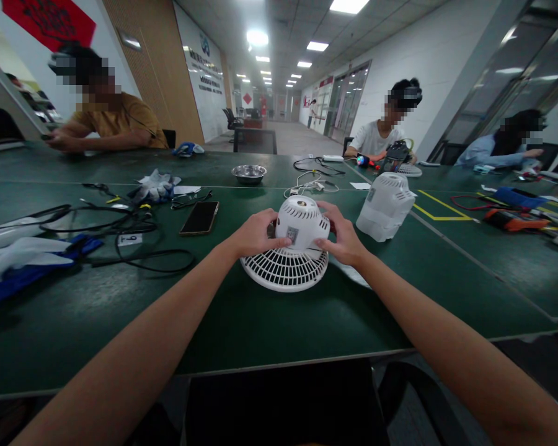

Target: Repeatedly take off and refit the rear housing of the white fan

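A white fan head [302,224] lies face down on the green table, its slotted motor housing on top and its round grille [286,272] beneath. My left hand [259,233] grips the housing from the left, thumb across the front near a grey label. From the right, my right hand [341,235] holds the same housing, with its thumb low on the front and fingers behind. Part of a flat white piece [351,272] shows under my right wrist. To the right stands a white plastic fan base [385,207], apart from my hands.
A phone [199,218], tangled black cables [134,232] and gloves [155,186] lie left. A metal bowl [248,173] and white cables [314,183] are farther back. An orange-and-black tool [514,220] lies right. Other people sit across the table [279,337] and at both sides.
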Tool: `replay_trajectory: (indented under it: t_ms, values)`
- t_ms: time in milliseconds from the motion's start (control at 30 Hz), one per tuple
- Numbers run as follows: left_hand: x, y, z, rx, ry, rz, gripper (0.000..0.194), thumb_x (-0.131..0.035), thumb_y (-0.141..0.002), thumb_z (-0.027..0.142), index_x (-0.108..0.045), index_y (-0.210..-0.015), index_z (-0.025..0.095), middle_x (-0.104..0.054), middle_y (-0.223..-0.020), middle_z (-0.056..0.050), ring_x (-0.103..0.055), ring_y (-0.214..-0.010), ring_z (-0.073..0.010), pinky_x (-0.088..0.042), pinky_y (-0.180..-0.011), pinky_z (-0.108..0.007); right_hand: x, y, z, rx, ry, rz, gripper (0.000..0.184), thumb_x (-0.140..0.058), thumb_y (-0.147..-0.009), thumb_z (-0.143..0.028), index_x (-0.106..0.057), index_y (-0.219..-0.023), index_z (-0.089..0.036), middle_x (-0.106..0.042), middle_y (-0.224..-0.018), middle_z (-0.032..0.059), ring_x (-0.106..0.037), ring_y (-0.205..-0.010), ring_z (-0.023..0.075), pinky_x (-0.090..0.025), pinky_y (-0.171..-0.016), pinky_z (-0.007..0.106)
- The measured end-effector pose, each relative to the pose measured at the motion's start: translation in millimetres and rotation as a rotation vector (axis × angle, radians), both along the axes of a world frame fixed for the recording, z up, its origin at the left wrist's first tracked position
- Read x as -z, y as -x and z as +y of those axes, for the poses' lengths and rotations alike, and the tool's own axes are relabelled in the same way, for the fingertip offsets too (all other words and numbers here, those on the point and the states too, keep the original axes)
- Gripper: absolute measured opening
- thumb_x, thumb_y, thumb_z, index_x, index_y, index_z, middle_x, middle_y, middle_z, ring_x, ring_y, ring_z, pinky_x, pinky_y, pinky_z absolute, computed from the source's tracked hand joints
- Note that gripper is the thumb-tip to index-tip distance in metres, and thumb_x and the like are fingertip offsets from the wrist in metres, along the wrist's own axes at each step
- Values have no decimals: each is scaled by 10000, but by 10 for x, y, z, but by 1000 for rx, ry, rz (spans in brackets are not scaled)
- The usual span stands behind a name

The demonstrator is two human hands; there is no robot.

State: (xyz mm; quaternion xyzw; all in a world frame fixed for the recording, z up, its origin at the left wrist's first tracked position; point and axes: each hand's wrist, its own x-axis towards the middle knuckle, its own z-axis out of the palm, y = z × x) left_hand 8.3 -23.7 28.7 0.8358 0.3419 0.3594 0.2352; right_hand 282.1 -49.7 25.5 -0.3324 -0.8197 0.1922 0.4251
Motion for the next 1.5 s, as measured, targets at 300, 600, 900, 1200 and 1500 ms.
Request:
replay_trajectory:
  t_ms: [300,600,900,1200,1500]
  values:
    - [-16,-4,-7,2,110,-83,436,-888,-613,435,-742,-942,189,-649,-990,-112,-585,-914,-285,-477,-829,-394,5,7,24,37,-20,-75,790,-676,-823,-447,-350,-1534,-330,-597,-1400,86,-634,-1083,322,-528,-965,570]
    - [-34,-12,6,-9,10,110,573,-800,-704,552,-706,-1120,169,-646,-1147,-145,-607,-1042,-322,-477,-906,-453,18,14,31,11,17,-94,906,-722,-823,-503,-281,-1593,-320,-525,-1522,96,-605,-1237,373,-498,-1038,614]
    - [-50,-16,-6,-34,-78,272,653,-682,-795,622,-642,-1264,169,-636,-1207,-145,-639,-1023,-304,-517,-850,-431,33,34,35,43,-24,-122,970,-757,-811,-514,-251,-1614,-317,-446,-1595,86,-515,-1375,399,-420,-1133,642]
    - [22,14,61,-56,-130,316,693,-730,-756,608,-632,-1281,165,-632,-1233,-160,-622,-1074,-337,-504,-908,-506,51,57,15,56,-95,-153,967,-741,-832,-505,-223,-1623,-304,-378,-1639,81,-411,-1470,379,-318,-1211,628]
    - [112,-53,11,-30,-224,120,903,-691,-839,464,-256,-1593,228,-524,-1475,-193,-563,-1275,-412,-423,-1070,-629,-12,6,-8,101,-79,-178,954,-662,-848,-583,-191,-1620,-279,-659,-1310,130,-672,-1070,368,-507,-983,646]
